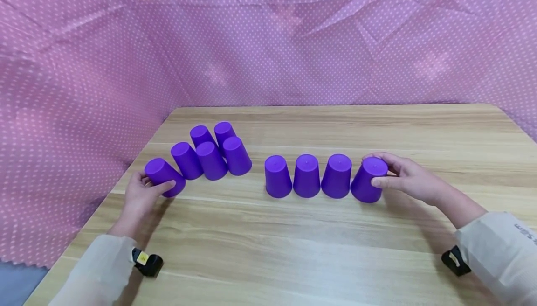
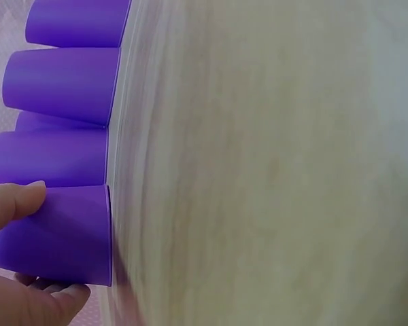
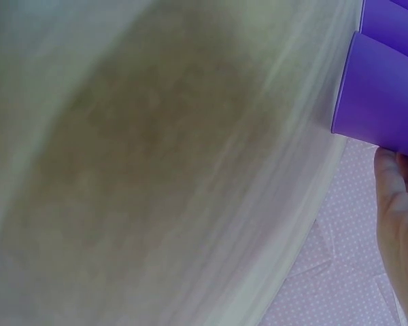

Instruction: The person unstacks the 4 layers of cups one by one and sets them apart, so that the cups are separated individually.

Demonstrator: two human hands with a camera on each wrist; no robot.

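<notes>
My left hand (image 1: 140,193) grips the leftmost purple cup (image 1: 165,177), which stands upside down. In the left wrist view, the thumb lies along one side of this cup (image 2: 61,234) and the fingers on the other. Its neighbour, another inverted cup (image 1: 186,161), is close beside it. At the right end of a separate row, my right hand (image 1: 413,180) holds an upside-down purple cup (image 1: 367,184), thumb in front and fingers behind. The right wrist view catches only part of that cup (image 3: 381,95) and of the hand.
Several more inverted purple cups stand at left, two of them, including a back cup (image 1: 224,131), behind the front ones. The right-hand row continues leftward to an end cup (image 1: 278,177). All are on a wooden table (image 1: 268,254), with a pink dotted cloth (image 1: 293,40) hanging behind and at left.
</notes>
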